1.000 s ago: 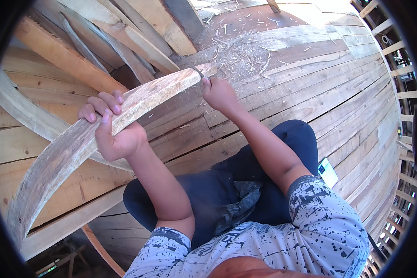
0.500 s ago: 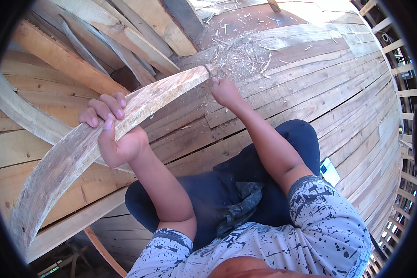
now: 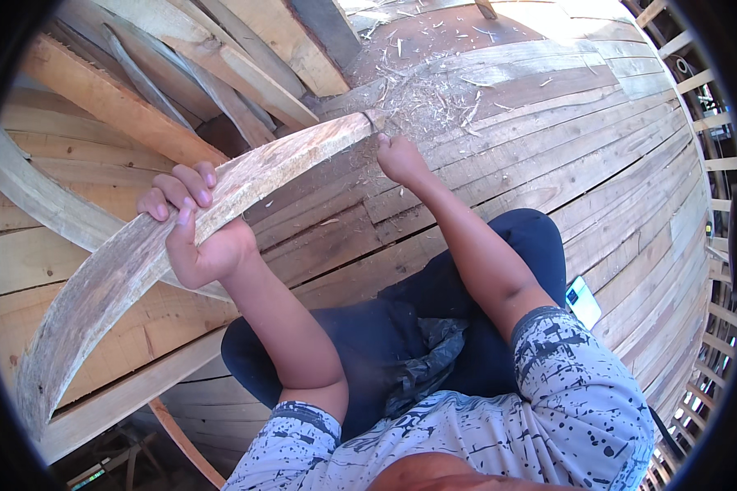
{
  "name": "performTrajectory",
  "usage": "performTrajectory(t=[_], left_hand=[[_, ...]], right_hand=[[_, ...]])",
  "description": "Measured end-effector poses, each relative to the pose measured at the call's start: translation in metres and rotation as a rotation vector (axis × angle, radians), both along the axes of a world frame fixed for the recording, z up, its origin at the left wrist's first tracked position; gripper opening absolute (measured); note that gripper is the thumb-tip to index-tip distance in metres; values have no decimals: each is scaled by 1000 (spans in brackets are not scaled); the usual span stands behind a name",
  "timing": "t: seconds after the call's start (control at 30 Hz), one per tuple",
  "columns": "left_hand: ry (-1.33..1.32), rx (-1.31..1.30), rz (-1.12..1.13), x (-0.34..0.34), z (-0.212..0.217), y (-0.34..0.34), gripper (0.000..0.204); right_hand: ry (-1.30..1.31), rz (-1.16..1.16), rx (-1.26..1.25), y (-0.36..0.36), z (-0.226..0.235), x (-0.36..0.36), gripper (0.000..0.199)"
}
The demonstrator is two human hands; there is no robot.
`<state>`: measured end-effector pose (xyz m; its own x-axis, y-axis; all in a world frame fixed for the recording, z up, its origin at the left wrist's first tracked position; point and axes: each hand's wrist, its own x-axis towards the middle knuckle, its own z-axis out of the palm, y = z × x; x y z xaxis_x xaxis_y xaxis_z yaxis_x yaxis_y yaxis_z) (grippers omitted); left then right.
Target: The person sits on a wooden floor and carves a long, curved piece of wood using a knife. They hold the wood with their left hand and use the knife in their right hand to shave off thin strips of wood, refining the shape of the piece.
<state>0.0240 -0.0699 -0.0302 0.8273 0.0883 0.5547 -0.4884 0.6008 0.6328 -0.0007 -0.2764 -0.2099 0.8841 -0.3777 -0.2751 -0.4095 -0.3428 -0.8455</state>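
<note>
Just then, compared with a second earlier, my right hand [image 3: 400, 160] had shifted outward, a little past 12 o'clock, and the thin dark band [image 3: 370, 122] had gone with it. So the band now crossed the curved timber [image 3: 262, 168] closer to its tip, leaving more bare wood between it and my other grip; over the last half second, hardly anything moved.

I had one timber in hand, sweeping from 8 o'clock up to 12. My left hand [image 3: 213, 250], at 9 o'clock, was wrapped partway around it, four fingers over the far edge and one thumb against the near side. My right fingers were curled tight, seemingly pinching the lower end of that single band; I cannot tell what it was made of.

One second curved piece [image 3: 49, 195] passed behind mine, between 9 and 10 o'clock. One orange-brown beam [image 3: 119, 102] slanted at 10, and the leaning timbers [image 3: 258, 61] at 11 overlapped too much to count. Shavings [image 3: 434, 94] lay uncountable at 1 o'clock, and one pale phone [image 3: 583, 304] sat between 3 and 4, beside my knee.
</note>
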Motion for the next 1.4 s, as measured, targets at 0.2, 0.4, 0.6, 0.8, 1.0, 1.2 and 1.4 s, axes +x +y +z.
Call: performTrajectory(t=[0.2, 0.4, 0.6, 0.8, 1.0, 1.2, 1.4], left_hand=[[-159, 119, -149, 1, 1, 3, 24], [-332, 259, -333, -2, -3, 5, 28], [-340, 201, -430, 3, -10, 5, 29], [-318, 172, -455, 5, -10, 10, 30], [-435, 227, -597, 12, -4, 34, 32], [-361, 170, -610, 26, -15, 47, 49], [-385, 221, -746, 32, -12, 52, 44]], right_hand=[[-83, 82, 80, 14, 6, -3, 59], [-158, 111, -2, 21, 29, 1, 59], [-67, 85, 78, -10, 1, 0, 58], [-110, 78, 10, -4, 0, 1, 59], [-123, 196, 30, 34, 70, -16, 60], [-29, 116, 54, 8, 13, -7, 60], [-2, 174, 84, 17, 34, -7, 57]])
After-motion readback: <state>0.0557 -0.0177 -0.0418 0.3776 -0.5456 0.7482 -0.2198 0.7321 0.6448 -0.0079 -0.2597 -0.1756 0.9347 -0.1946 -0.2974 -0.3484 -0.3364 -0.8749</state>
